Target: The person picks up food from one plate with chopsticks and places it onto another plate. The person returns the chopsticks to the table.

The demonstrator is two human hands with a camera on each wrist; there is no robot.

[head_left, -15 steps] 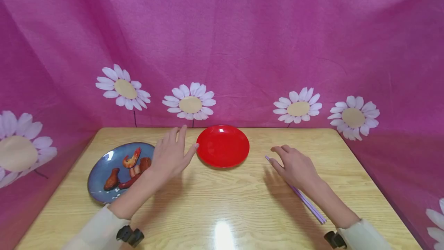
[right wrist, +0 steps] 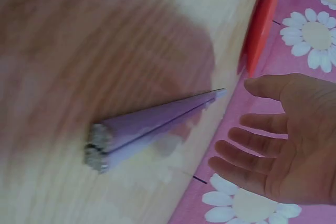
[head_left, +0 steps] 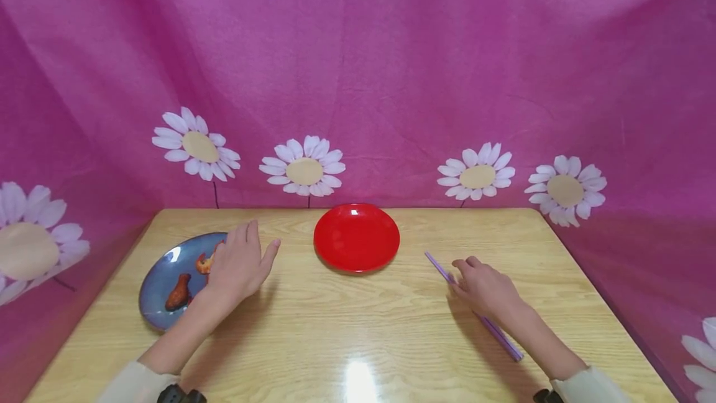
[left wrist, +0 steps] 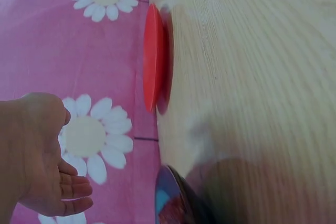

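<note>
My left hand [head_left: 237, 272] hovers over the right part of a blue plate [head_left: 156, 282] with its fingers extended and holding nothing. On that plate lie a chicken drumstick [head_left: 179, 294] and a shrimp [head_left: 202, 264]; the hand hides other food there. A pair of purple chopsticks [head_left: 503, 339] lies slantwise on the table at the right. Just above them is my right hand [head_left: 488, 291], partly covering them in the head view. In the right wrist view a gap shows between its loosely bent fingers [right wrist: 247, 150] and the chopsticks [right wrist: 157, 124].
A shiny red plate [head_left: 357, 238] sits at the back middle of the wooden table [head_left: 358, 322], between the two hands. Behind and beside the table hangs a pink cloth [head_left: 358, 79] printed with white daisies.
My left hand has moved left and nearer to me, covering more of the food on the blue plate. The right hand has drawn back slightly along the chopsticks, uncovering their far tips.
</note>
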